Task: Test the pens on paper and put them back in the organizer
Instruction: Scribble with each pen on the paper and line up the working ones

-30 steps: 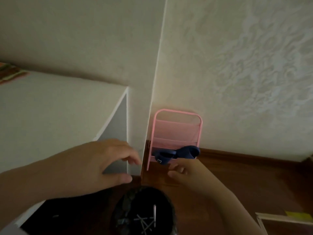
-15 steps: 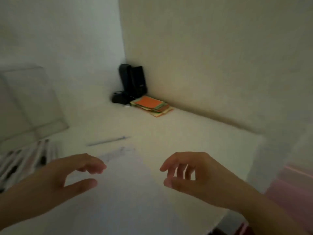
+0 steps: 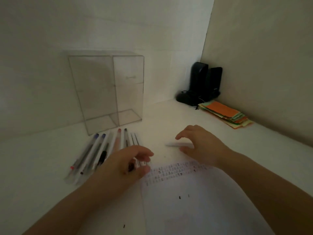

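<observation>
Head view, looking down on a white desk (image 3: 169,116) set in a dim corner. Take the clear organizer (image 3: 108,92) as the landmark: it stands upright at the back, against the wall, with a divider splitting it into two tall compartments, and I can make out no pens inside it. Right in front of its base lies a row of pens (image 3: 100,150), side by side and touching, their ends fanning toward the person; blue, red and dark caps show at the far ends. The left hand (image 3: 128,163) sits over the near end of that row, fingers curled down onto the pens; motion blur keeps me from telling whether it actually grips one. Further right of the organizer, the right hand (image 3: 201,146) hovers low over a single white pen (image 3: 177,144) lying flat on the desk, fingers bent above it and thumb below it; whether it pinches it I cannot tell. Nearer the person than both hands lies a sheet of paper (image 3: 194,209), its top edge covered with rows of small scribbled marks. Well to the right of the organizer, in the corner, stand two black speakers (image 3: 203,82), with a stack of coloured paper slips (image 3: 225,114) just in front of them.
</observation>
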A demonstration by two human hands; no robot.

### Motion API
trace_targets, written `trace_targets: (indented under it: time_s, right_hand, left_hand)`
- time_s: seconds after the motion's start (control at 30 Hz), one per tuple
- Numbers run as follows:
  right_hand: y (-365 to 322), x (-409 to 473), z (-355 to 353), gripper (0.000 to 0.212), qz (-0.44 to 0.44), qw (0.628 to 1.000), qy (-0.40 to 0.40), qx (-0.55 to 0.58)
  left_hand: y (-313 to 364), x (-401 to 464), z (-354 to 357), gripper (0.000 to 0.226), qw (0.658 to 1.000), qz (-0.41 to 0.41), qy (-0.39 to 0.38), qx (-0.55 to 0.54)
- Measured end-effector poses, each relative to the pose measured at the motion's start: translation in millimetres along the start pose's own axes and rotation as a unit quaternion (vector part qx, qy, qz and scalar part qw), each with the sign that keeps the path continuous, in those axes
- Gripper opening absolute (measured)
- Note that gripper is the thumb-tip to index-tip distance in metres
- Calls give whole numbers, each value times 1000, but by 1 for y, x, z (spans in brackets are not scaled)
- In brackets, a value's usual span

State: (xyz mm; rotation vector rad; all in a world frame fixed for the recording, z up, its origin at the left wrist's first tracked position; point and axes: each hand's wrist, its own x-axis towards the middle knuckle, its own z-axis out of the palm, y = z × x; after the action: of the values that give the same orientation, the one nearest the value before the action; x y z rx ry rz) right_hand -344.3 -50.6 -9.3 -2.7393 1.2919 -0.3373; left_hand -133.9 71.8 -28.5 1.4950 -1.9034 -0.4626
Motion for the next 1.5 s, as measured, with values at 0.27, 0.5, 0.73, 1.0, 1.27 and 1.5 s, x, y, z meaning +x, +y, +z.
trace_targets:
  time_s: [0.27, 0.5, 0.73, 1.0, 1.27, 1.5]
  right_hand:
    - [-6, -2, 26, 29, -77, 995, 45, -50]
    - [-51, -33, -7, 25, 33, 918, 77, 388]
    - [-59, -52, 13, 53, 96, 691, 16, 716]
    - [-61, -49, 23, 24, 98, 690, 40, 716]
    - [-70, -50, 26, 30, 107, 656, 4, 747]
    - [-59, -49, 24, 33, 123, 602, 17, 789]
  left_hand:
    - [-15, -3, 19, 30, 997, 63, -36, 3]
    - [-5, -7, 16, 46, 995, 82, -34, 36]
    - [16, -12, 20, 56, 983, 163, -86, 15]
    - [14, -13, 16, 55, 983, 165, -70, 49]
    - [10, -13, 15, 44, 978, 188, -21, 88]
    - [1, -7, 8, 48, 996, 27, -69, 45]
